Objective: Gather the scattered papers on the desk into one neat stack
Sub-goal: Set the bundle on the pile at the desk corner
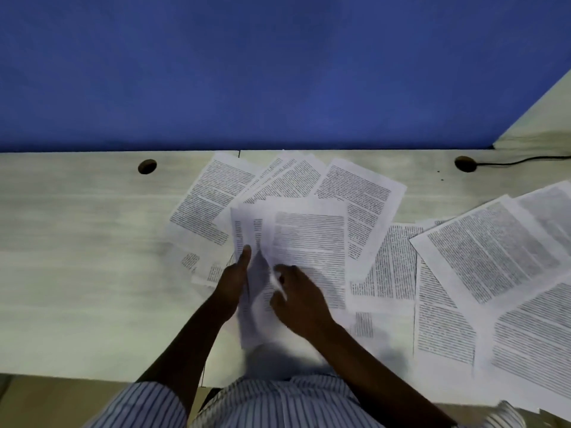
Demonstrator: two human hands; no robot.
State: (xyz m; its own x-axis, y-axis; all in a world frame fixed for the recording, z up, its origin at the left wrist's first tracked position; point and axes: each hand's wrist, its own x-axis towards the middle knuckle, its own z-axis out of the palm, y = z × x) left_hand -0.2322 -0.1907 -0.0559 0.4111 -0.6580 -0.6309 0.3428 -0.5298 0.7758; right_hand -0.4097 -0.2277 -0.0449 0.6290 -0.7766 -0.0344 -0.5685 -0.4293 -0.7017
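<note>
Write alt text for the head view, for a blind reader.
A person's left hand and right hand hold a bundle of printed sheets over a pale desk; more printed pages lie scattered beyond and to the right, before a blue partition.

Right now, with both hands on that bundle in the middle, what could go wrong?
1. The bundle looks uneven and bends between the left hand and right hand; squeezing harder may crease the sheets.
2. The papers on the right reach the front edge of the desk; a careless sweep could push some off.
</note>
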